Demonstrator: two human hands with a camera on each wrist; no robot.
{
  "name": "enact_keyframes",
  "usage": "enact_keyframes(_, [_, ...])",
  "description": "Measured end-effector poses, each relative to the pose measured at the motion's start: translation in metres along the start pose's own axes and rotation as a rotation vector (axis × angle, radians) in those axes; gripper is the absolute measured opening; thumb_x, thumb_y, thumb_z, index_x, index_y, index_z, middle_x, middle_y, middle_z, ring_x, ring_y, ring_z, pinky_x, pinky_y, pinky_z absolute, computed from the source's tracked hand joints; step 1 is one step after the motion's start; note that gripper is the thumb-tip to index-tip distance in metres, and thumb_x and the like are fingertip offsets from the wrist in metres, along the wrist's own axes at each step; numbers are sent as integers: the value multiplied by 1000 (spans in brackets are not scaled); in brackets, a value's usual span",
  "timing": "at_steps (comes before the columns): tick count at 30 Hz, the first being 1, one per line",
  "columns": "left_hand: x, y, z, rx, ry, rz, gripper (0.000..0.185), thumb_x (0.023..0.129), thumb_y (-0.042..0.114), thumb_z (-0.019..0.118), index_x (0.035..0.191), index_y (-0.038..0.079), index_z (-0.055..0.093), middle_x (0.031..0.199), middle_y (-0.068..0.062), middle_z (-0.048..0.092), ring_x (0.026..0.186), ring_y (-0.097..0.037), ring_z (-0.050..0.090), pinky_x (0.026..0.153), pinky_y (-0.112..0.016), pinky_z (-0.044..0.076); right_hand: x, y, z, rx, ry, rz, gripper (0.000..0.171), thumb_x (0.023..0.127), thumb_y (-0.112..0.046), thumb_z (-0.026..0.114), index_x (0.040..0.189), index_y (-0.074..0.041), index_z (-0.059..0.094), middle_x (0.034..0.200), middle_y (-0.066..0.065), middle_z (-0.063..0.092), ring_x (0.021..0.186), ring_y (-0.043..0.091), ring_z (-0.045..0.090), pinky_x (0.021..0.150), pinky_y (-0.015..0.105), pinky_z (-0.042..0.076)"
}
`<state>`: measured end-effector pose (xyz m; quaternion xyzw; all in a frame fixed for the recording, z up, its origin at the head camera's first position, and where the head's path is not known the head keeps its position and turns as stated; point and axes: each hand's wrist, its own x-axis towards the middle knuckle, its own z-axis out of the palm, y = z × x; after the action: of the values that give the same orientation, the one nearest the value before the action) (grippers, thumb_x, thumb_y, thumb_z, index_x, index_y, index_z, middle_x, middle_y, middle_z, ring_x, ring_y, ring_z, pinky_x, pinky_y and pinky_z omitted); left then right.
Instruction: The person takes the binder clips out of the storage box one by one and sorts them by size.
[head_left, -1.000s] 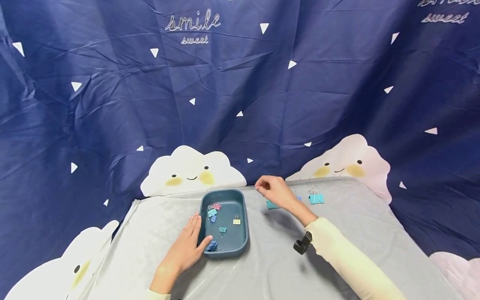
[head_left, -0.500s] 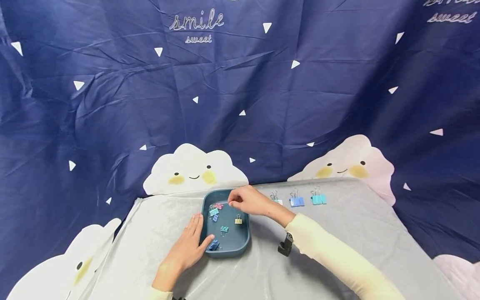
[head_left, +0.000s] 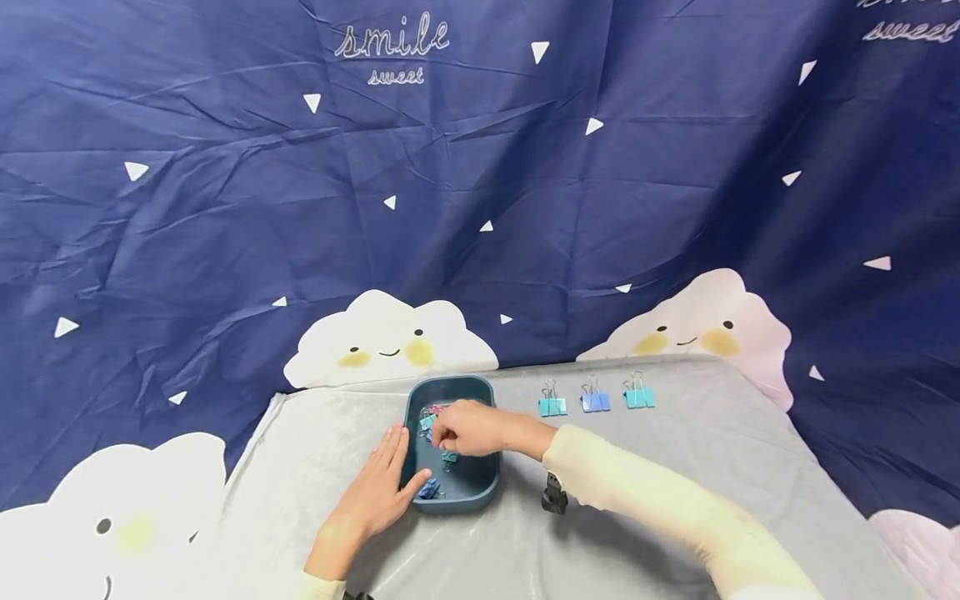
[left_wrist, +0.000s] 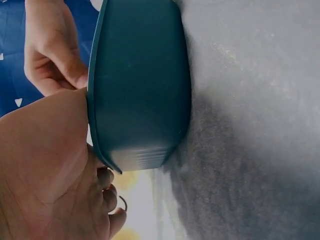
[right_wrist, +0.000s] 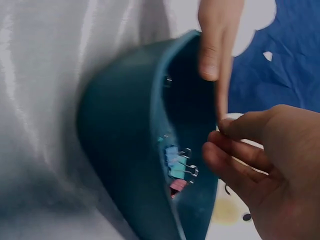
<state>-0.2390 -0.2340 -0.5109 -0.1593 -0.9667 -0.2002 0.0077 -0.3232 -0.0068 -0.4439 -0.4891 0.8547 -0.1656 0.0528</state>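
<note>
A dark teal tray (head_left: 459, 505) stands on the cloth-covered table with small binder clips inside. Along its left rim rests my left hand (head_left: 372, 483), fingers straight and thumb over the near left part. My right hand (head_left: 474, 428) is over the tray, fingers loosely bent; nothing shows between thumb and fingertips in the right wrist view. Near those fingers lie a turquoise binder clip (right_wrist: 178, 169), a light blue clip (right_wrist: 171, 154) and a pink clip (right_wrist: 178, 187). A green clip (head_left: 449, 457) and a dark blue clip (head_left: 428, 488) lie closer to me. The yellow clip is hidden by my right hand.
Right of the tray, larger binder clips stand in a row: a teal clip (head_left: 552, 407), a blue clip (head_left: 596, 402) and a turquoise clip (head_left: 639, 397). Grey cloth (head_left: 600, 467) covers the table. A navy curtain (head_left: 480, 167) hangs behind its far edge.
My right hand has moved left from beside the teal clip in the row to over the tray, uncovering that row. The left hand has stayed at the tray's rim.
</note>
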Motion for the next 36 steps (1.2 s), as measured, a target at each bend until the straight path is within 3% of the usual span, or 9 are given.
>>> enact_keyframes(8, [0, 1, -2, 7, -4, 16, 92, 107, 59, 54, 167, -5, 24, 176, -23, 21, 165, -39, 19, 131, -61, 27, 9, -8, 25, -21, -149, -33, 28, 102, -5, 67, 126, -11, 78, 122, 0, 78, 105, 4, 72, 95, 15, 56])
enact_keyframes(13, [0, 0, -2, 17, -6, 23, 93, 107, 60, 53, 167, -5, 24, 176, -23, 21, 166, -39, 19, 132, -60, 25, 13, -6, 35, -37, -272, -114, 45, 102, 5, 56, 138, -16, 72, 135, -4, 73, 126, 5, 66, 109, 16, 50])
enact_keyframes(16, [0, 0, -1, 26, -1, 28, 94, 106, 60, 54, 167, -5, 24, 176, -23, 21, 165, -39, 19, 132, -60, 25, 14, -4, 38, -66, -346, -161, 49, 100, 8, 54, 139, -17, 70, 137, -4, 71, 127, 2, 63, 112, 15, 46])
enact_keyframes(18, [0, 1, -1, 27, -1, 25, 94, 106, 60, 54, 167, -5, 23, 176, -23, 21, 165, -39, 19, 132, -60, 25, 14, -3, 38, -84, -369, -160, 47, 99, 8, 57, 137, -15, 71, 133, -3, 72, 119, 2, 64, 108, 14, 48])
enact_keyframes(24, [-1, 2, -2, 10, 4, 24, 94, 106, 59, 55, 166, -6, 25, 175, -25, 22, 165, -42, 20, 131, -62, 27, 13, -2, 40, -131, -370, -93, 26, 95, -7, 78, 119, -16, 75, 101, -4, 68, 85, 1, 56, 78, 13, 47])
enact_keyframes(29, [-2, 1, -3, 10, 6, 19, 93, 106, 58, 55, 166, -6, 24, 176, -24, 21, 165, -41, 19, 131, -60, 26, 10, -2, 43, -156, -350, -56, 20, 94, -17, 83, 110, -19, 71, 94, -11, 65, 81, -2, 57, 72, 12, 46])
enact_keyframes(36, [-3, 0, -2, 5, 15, 24, 94, 106, 58, 57, 166, -7, 26, 175, -25, 24, 164, -42, 22, 130, -62, 28, 9, -4, 45, -224, -305, -13, 28, 90, -32, 88, 92, -21, 63, 79, -14, 59, 71, -2, 55, 64, 14, 45])
